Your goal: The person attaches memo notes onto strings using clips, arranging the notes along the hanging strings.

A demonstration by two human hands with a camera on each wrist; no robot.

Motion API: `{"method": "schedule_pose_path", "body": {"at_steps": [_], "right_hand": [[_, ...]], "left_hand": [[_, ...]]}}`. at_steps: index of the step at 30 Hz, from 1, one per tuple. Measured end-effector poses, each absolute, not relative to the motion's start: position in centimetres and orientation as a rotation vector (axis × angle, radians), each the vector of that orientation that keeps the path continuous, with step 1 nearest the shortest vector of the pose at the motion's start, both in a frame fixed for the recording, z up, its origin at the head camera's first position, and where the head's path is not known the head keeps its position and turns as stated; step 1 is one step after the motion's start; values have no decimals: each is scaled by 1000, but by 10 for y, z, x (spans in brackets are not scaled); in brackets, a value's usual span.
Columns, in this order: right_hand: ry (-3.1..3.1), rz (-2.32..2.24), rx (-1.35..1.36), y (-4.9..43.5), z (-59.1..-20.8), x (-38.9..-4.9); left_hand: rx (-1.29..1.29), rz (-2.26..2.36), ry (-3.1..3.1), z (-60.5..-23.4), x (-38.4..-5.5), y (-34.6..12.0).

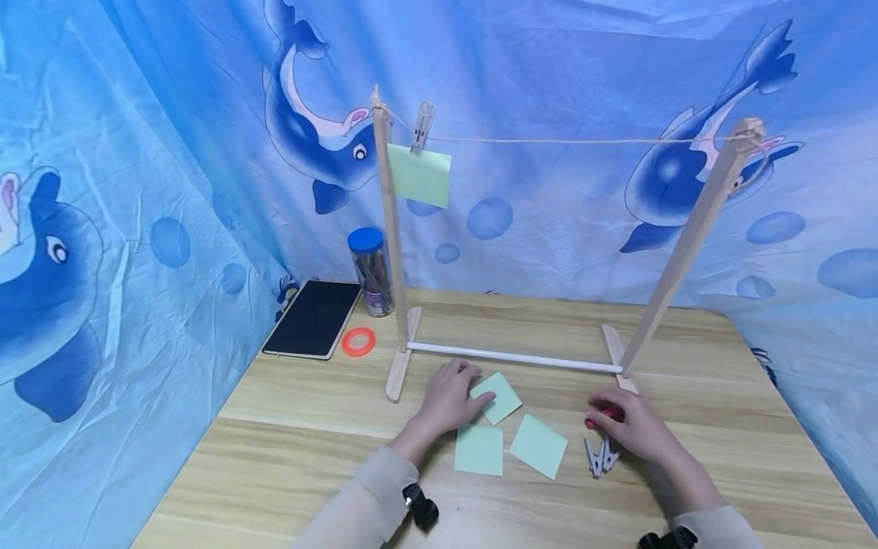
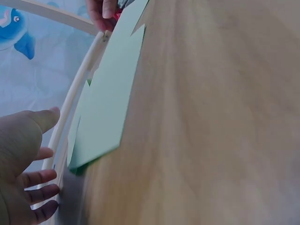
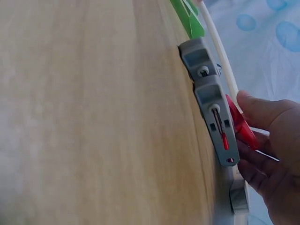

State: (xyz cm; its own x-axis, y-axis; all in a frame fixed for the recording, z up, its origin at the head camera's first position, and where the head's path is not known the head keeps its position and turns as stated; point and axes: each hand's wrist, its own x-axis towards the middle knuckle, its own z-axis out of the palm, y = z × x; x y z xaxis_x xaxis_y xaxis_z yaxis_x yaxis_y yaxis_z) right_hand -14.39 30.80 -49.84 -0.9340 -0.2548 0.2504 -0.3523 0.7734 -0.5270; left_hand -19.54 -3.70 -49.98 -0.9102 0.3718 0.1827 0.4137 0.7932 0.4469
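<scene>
My left hand (image 1: 449, 396) is over the left side of several pale green paper squares. In the head view its thumb overlaps the upper square (image 1: 499, 404); in the left wrist view its fingers are spread and hold nothing. The lower left square (image 1: 479, 451) and the right-hand square (image 1: 539, 447) lie flat on the table. At the right, my right hand (image 1: 638, 427) has thumb and fingers around a red clothespin (image 3: 242, 124), partly hidden by the hand in the head view. Grey clothespins (image 1: 600, 459) lie just below that hand.
A wooden frame with two posts (image 1: 391, 244) and a white crossbar (image 1: 514, 357) stands behind the hands. From its string (image 1: 549, 141), a clear clip (image 1: 423, 126) holds a green square (image 1: 420, 175). A tablet (image 1: 313, 319), orange ring (image 1: 358, 341) and blue-lidded jar (image 1: 373, 278) sit back left.
</scene>
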Motion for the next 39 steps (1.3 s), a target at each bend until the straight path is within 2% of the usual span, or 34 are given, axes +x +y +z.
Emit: {"method": "schedule_pose_path", "body": {"at_steps": [11,27,30,34,39], "right_hand": [[-2762,864,668,315,-496,-135],[-2747,829,1038,338,-486,-116],[-2722,793,986,342,-485,-111],[-2684,895,744,327,-486,-100],[-2522,1605,421,279,-490,-84]], "left_hand": [[-502,-695,-2967,-501,-203,-21],[-497,-958,-2994,-497,-202,-31],[-509,-944,-2988,-496,-203,-31],[-522,-915,-2983,-498,-202,-32],[-512,-906,-2981,-498,-199,-29]]}}
